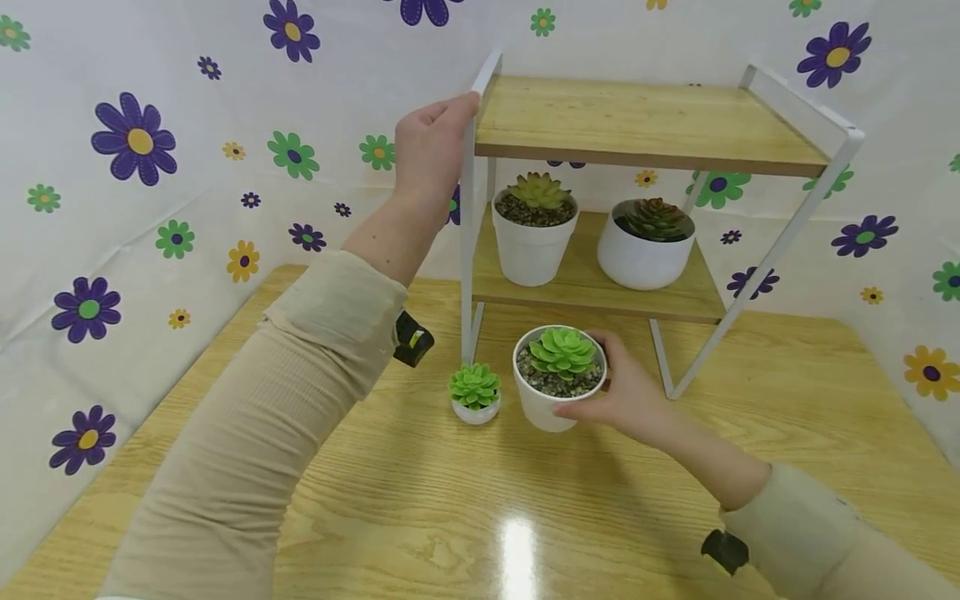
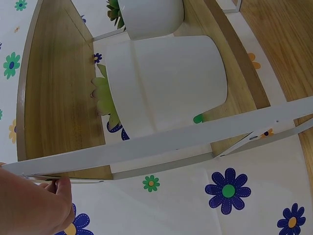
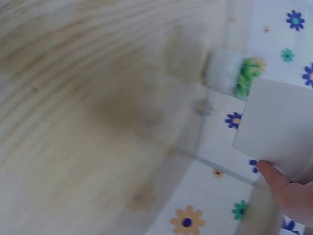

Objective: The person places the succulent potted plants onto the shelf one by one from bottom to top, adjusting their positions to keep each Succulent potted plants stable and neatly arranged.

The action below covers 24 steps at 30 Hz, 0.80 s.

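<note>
My right hand [image 1: 618, 392] grips a white pot [image 1: 551, 408] from its right side, thumb in front and fingers behind. Inside the pot, a bright green succulent [image 1: 562, 352] sits in gravel. The right wrist view shows the thumb [image 3: 276, 181] against the pot's smooth wall [image 3: 279, 127]. Up at the upper left corner of a two-tier shelf [image 1: 637, 117], my left hand [image 1: 435, 142] holds the light metal frame [image 2: 146, 148], fingers curled at the bar. A small potted succulent [image 1: 476, 392] stands on the table just left of the gripped pot.
The shelf's lower board carries a tall white pot [image 1: 532, 246] with a yellow-green succulent and a rounded white pot [image 1: 647, 254] with a dark reddish one. Beneath is a glossy wooden table [image 1: 420, 500]. A flower-patterned sheet [image 1: 225, 108] hangs behind and at the sides.
</note>
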Each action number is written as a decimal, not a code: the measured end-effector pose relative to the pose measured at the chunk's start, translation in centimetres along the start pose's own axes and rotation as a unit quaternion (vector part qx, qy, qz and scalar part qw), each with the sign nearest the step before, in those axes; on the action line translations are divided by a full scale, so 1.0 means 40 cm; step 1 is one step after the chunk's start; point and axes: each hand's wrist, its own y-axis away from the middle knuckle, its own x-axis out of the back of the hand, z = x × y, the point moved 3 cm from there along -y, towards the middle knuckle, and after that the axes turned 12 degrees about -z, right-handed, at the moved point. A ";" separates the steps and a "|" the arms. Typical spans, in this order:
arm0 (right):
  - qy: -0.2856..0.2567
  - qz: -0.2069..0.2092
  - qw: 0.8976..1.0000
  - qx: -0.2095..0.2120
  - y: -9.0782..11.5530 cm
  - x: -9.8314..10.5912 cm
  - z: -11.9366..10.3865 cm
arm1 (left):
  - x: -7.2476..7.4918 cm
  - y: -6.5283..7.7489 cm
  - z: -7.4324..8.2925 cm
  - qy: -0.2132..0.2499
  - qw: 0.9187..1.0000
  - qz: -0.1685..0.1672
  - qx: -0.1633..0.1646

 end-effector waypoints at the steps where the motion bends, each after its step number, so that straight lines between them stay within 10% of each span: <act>1: 0.004 0.002 1.000 0.002 0.004 0.009 -0.010 | 0.000 0.000 0.000 0.000 1.000 0.000 0.001; 24: 0.002 0.005 0.999 -0.033 0.064 0.191 -0.205 | -0.007 0.000 0.003 -0.001 1.000 0.000 0.005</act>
